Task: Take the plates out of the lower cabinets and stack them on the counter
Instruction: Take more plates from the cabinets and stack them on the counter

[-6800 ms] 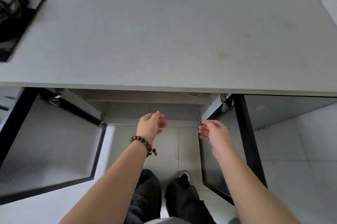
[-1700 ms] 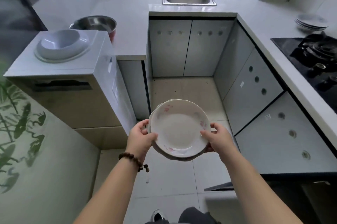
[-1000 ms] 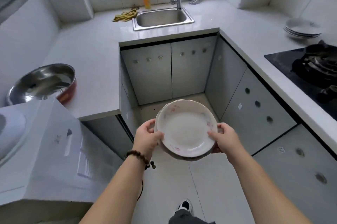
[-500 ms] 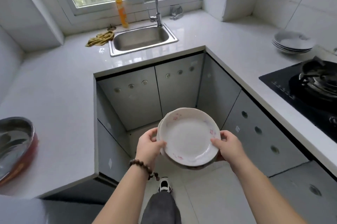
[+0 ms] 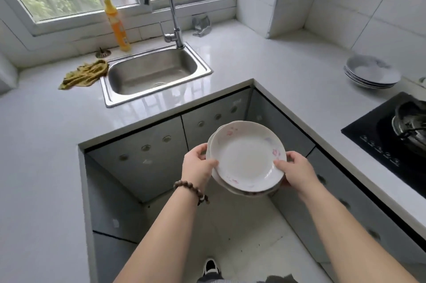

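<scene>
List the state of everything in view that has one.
held plates: stacked, off the counter, gripped at both sides.
left hand: grips their left rim.
right hand: grips their right rim.
counter plates: stacked beside the stove.
cabinet doors: shut.
faucet: no water visible.
yellow bottle: upright behind the sink.
cloth: crumpled beside the sink.

Open counter [image 5: 265, 61] between sink [image 5: 147, 68] and plate stack [image 5: 371, 74].
</scene>
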Demonstrator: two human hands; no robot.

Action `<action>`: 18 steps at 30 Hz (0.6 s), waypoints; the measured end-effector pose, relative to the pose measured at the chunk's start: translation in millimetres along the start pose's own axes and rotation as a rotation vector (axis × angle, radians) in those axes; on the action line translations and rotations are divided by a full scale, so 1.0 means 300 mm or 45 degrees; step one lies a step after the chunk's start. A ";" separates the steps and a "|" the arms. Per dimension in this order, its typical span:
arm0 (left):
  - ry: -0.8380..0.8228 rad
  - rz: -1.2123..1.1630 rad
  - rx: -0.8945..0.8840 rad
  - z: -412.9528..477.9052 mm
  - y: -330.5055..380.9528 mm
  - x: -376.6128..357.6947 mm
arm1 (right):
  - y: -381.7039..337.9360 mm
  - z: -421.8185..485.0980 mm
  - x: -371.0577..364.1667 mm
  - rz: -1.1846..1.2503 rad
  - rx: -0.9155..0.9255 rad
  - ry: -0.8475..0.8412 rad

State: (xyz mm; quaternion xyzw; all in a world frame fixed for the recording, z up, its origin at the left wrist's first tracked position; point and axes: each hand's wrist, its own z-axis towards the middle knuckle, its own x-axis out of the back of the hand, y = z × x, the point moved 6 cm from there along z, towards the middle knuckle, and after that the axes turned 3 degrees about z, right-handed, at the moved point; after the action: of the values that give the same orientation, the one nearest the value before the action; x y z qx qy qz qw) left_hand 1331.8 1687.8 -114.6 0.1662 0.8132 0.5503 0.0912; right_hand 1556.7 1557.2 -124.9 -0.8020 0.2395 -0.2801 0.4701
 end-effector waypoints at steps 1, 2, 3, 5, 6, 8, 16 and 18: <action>-0.033 0.008 -0.001 0.040 0.021 -0.009 | -0.014 0.029 -0.003 -0.003 0.001 0.028; -0.066 0.018 -0.003 0.076 0.039 -0.021 | -0.024 0.056 -0.001 -0.010 0.001 0.053; -0.099 0.027 -0.008 0.109 0.055 -0.036 | -0.032 0.083 0.004 -0.011 -0.003 0.075; -0.163 0.037 -0.011 0.171 0.083 -0.078 | -0.040 0.134 0.023 0.015 -0.021 0.113; -0.190 0.043 -0.009 0.202 0.096 -0.104 | -0.043 0.160 0.034 0.035 -0.032 0.134; -0.237 0.066 -0.011 0.267 0.123 -0.159 | -0.046 0.215 0.060 0.061 -0.049 0.174; -0.420 0.169 -0.032 0.547 0.241 -0.422 | -0.079 0.490 0.186 0.179 -0.091 0.316; -0.469 0.190 -0.036 0.627 0.286 -0.502 | -0.098 0.575 0.226 0.199 -0.093 0.356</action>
State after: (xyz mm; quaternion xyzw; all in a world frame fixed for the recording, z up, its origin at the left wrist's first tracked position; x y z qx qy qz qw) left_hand 1548.5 1823.8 -111.5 0.3225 0.7604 0.5271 0.1999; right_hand 1725.9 1633.3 -152.9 -0.7508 0.3744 -0.3424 0.4230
